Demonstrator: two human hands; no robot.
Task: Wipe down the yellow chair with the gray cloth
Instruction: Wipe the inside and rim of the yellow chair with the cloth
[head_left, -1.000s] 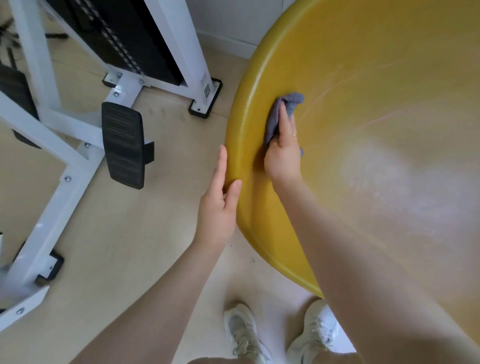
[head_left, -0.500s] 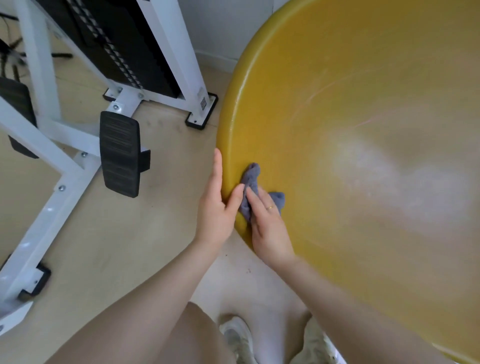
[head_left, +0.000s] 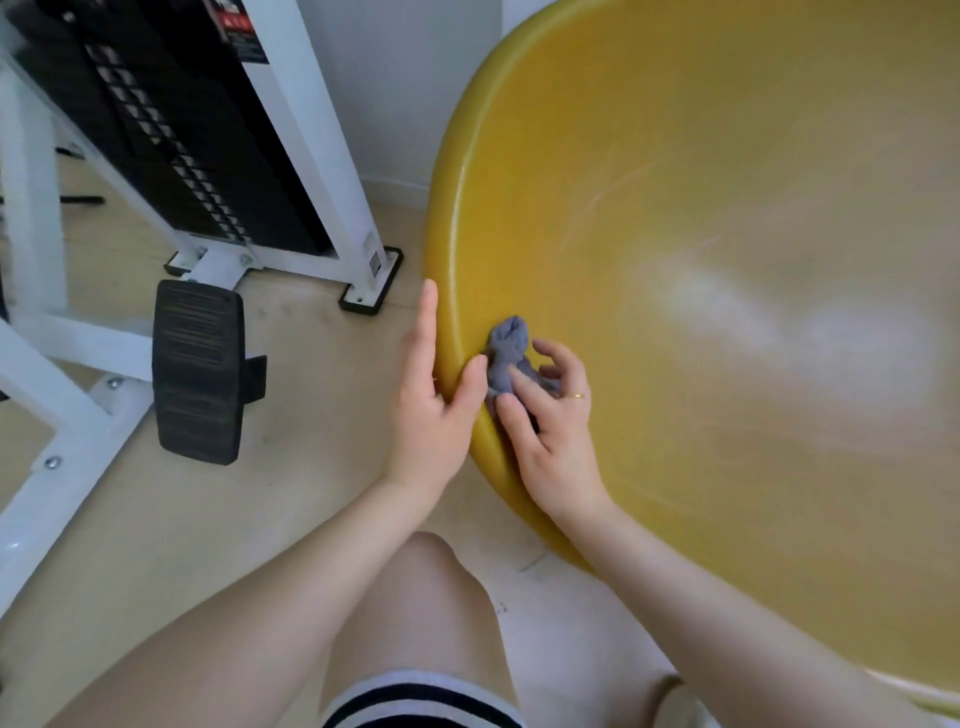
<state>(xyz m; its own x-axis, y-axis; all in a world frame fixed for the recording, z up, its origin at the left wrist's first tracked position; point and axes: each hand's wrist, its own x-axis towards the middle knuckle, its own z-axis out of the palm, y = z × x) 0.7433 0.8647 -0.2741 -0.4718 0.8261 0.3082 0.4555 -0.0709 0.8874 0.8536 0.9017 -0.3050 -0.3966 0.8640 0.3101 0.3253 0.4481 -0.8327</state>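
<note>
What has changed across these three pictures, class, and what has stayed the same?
The right hand drew the gray cloth down the yellow chair from higher on its inner wall to the rim beside the left hand, where it now bunches the cloth. The left hand stayed gripping the rim; the white exercise machine stayed put.

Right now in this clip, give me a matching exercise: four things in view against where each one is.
Things:
1. gray cloth
2. left hand
3. black pedal
4. ring

Places:
A. on the white frame, left of the chair
B. on a right-hand finger
C. gripping the yellow chair rim
D. pressed on the chair under the right hand

Pairs: 1-D, 2-C, 3-A, 4-B
</note>
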